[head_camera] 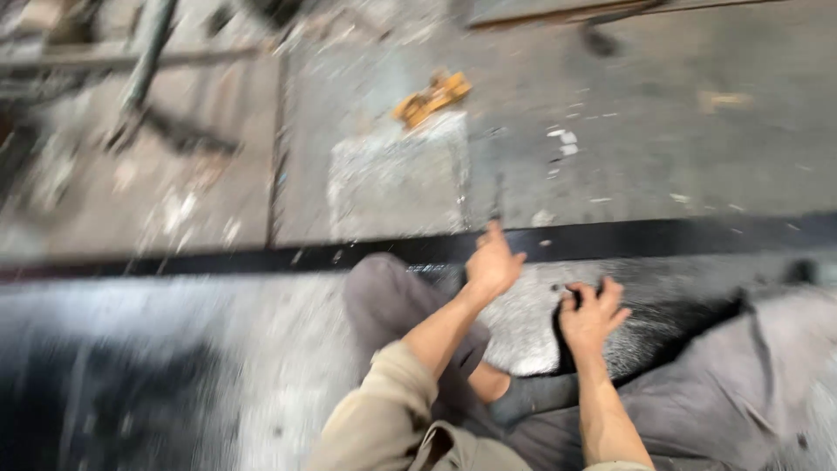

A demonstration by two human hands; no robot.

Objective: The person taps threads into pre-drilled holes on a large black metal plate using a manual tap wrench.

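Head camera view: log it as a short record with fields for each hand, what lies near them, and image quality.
left hand: raised at the black strip, a thin dark tool above the fingers; grip too blurred to tell
right hand: fingers curled on the edge of a dark sheet
legs: grey trouser knee and dark sock under the arms
floor: grey, speckled with debris
yellow object: lying apart, beyond the strip
image quality: heavy motion blur
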